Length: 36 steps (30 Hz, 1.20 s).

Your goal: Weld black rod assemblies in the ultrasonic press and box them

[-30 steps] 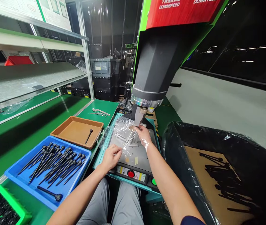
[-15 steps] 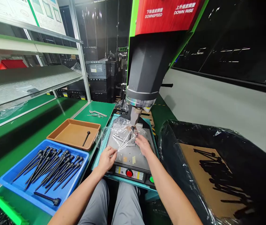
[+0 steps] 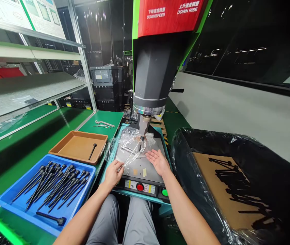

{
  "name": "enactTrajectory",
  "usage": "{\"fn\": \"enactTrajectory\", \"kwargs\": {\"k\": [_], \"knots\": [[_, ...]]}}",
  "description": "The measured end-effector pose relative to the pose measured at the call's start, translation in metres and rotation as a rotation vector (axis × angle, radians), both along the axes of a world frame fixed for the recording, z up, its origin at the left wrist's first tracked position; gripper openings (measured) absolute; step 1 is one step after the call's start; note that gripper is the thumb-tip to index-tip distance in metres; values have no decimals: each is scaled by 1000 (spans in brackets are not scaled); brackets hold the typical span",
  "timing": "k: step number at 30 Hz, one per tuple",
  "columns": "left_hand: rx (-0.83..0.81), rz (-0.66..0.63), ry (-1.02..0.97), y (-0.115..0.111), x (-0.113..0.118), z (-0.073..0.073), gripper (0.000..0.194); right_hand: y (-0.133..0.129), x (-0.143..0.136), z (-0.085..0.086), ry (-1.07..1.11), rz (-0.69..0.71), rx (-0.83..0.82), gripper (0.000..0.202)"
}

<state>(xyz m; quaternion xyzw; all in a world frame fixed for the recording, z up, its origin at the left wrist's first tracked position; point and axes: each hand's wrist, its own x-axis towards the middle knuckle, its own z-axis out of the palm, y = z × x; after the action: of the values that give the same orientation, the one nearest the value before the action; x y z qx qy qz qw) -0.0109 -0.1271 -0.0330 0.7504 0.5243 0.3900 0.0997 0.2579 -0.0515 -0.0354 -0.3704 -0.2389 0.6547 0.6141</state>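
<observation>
Left hand (image 3: 113, 173) pinches near end of thin clear plastic strips (image 3: 132, 156); right hand (image 3: 158, 161) open, flat, empty beside them. Keep far tips centred under grey press horn (image 3: 144, 124); fingers well clear.

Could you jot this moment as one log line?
left hand: pinches clear film | right hand: open, on plate | press tip: above film

Glossy crinkled clear plastic film (image 3: 134, 144) covers a matt grey metal plate (image 3: 145, 166); blue tray (image 3: 19, 207) is smooth plastic
</observation>
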Motion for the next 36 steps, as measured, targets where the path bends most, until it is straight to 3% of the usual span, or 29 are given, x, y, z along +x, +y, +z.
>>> {"fn": "enactTrajectory", "kwargs": {"k": [5,16,20,24,31,34,36], "knots": [[-3,8,13,2,5,-1,23,4,-2,-4,-146,-90,43,38],[-94,5,55,15,6,-14,26,18,-6,-7,-160,-131,13,38],[-148,-15,57,13,3,-21,43,14,-4,-11,-161,-132,14,40],[-136,-40,33,5,3,-24,58,6,2,-18,-171,-163,1,41],[-114,-54,-12,-6,11,-12,46,-12,15,-36,-236,-281,-44,49],[-103,-61,-58,-21,8,-14,41,-30,28,-50,-394,-444,-38,56],[-113,-33,-94,-36,1,-24,37,-52,41,-65,-631,-546,-23,56]]}}
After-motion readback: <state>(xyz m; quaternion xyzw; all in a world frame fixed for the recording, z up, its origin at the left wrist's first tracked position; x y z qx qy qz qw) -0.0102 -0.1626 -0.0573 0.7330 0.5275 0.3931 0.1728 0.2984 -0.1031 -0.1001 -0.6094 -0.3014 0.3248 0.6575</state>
